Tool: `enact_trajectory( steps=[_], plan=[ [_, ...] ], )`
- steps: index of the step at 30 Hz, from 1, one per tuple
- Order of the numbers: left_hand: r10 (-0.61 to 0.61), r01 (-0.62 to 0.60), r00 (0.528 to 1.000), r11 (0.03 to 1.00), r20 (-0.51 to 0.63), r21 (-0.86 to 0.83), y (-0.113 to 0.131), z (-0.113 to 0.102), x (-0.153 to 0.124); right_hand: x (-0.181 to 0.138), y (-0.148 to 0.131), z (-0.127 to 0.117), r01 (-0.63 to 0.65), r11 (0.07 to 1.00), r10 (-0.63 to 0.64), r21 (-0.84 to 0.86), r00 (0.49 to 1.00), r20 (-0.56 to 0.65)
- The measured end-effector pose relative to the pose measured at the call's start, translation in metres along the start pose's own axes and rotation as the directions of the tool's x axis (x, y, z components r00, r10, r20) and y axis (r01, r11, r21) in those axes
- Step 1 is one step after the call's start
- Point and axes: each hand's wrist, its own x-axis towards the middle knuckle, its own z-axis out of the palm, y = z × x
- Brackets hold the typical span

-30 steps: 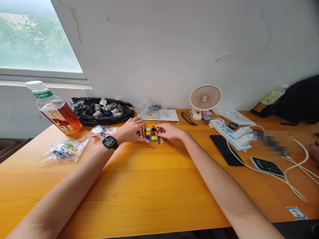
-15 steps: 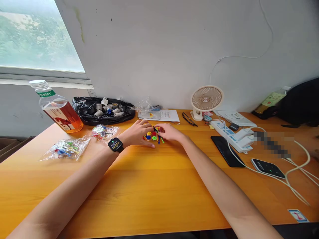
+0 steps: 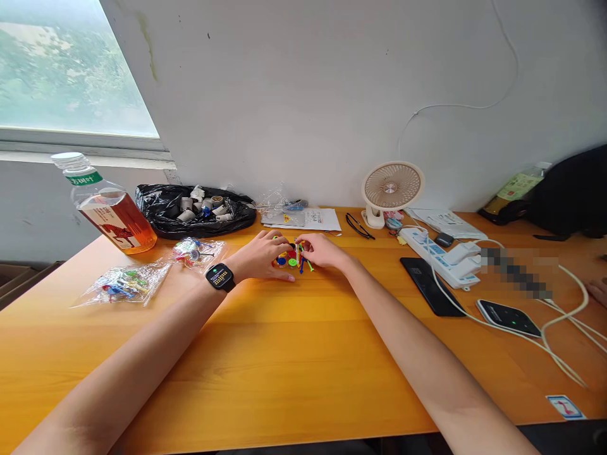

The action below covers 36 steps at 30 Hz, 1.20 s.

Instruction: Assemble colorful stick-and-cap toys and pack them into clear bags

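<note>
A small heap of coloured plastic discs and thin sticks (image 3: 292, 258) lies on the orange wooden table (image 3: 284, 354), far from me near the wall. My left hand (image 3: 263, 254), with a black smartwatch (image 3: 220, 277) on its wrist, cups the heap from the left, fingers curved against the pieces. My right hand (image 3: 321, 250) presses in from the right, fingers curled on the sticks. The two hands nearly touch over the pile, so part of it is hidden.
Two clear bags of coloured pieces (image 3: 124, 284) (image 3: 195, 251), a tea bottle (image 3: 107, 208) and a black bag of rolls (image 3: 196, 209) sit left. A desk fan (image 3: 391, 189), power strip (image 3: 441, 256), two phones (image 3: 431, 285) (image 3: 507, 316) and cables lie right. Another person's hand (image 3: 598, 291) shows at the right edge.
My hands have closed in on the spread-out pieces, pushing them from a loose row into a tighter heap between the fingers. The view shifted only slightly.
</note>
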Motion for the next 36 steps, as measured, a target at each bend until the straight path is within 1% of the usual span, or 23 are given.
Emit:
enact_trajectory(
  steps=[5, 7, 9, 13, 16, 18, 21, 24, 30, 33, 36],
  plan=[
    [-0.011, 0.011, 1.000, 1.000, 0.003, -0.013, 0.004, -0.002, 0.001, -0.003, -0.003, -0.003, -0.023, 0.999, 0.023, 0.043, 1.000, 0.006],
    [-0.013, 0.013, 1.000, 1.000, -0.013, -0.013, 0.006, -0.002, 0.001, -0.004, -0.004, -0.005, -0.031, 0.997, 0.031, 0.067, 1.000, 0.000],
    [-0.022, 0.022, 0.999, 1.000, -0.035, -0.004, 0.008, 0.000, 0.001, -0.005, -0.005, -0.006, -0.010, 0.998, 0.009, 0.070, 1.000, 0.018],
    [-0.051, 0.053, 0.996, 0.998, -0.068, 0.029, 0.013, 0.006, 0.003, -0.005, -0.005, -0.007, 0.031, 0.999, -0.034, 0.043, 0.998, 0.056],
    [-0.074, 0.079, 0.993, 0.996, -0.088, 0.051, 0.019, 0.011, 0.005, -0.005, -0.003, -0.007, 0.010, 0.999, -0.014, 0.048, 0.997, 0.071],
    [-0.087, 0.094, 0.991, 0.993, -0.099, 0.067, 0.022, 0.014, 0.006, -0.004, -0.001, -0.007, -0.004, 0.996, -0.003, 0.084, 0.996, 0.084],
    [-0.096, 0.105, 0.990, 0.990, -0.103, 0.093, 0.026, 0.017, 0.007, -0.003, 0.002, -0.005, -0.056, 0.979, 0.037, 0.194, 0.994, 0.100],
    [-0.094, 0.104, 0.990, 0.990, -0.107, 0.092, 0.028, 0.019, 0.008, -0.001, 0.003, -0.002, -0.138, 0.946, 0.116, 0.293, 0.989, 0.092],
    [-0.103, 0.113, 0.985, 0.991, -0.135, 0.067, 0.031, 0.023, 0.009, 0.000, 0.000, -0.001, -0.228, 0.881, 0.225, 0.415, 0.973, 0.057],
    [-0.109, 0.118, 0.985, 0.991, -0.131, 0.067, 0.031, 0.019, 0.009, 0.001, 0.000, -0.003, -0.234, 0.884, 0.234, 0.405, 0.971, 0.051],
    [-0.135, 0.144, 0.980, 0.988, -0.147, 0.051, 0.023, 0.010, 0.007, 0.001, 0.000, -0.004, -0.190, 0.933, 0.193, 0.304, 0.981, 0.022]
  ],
)
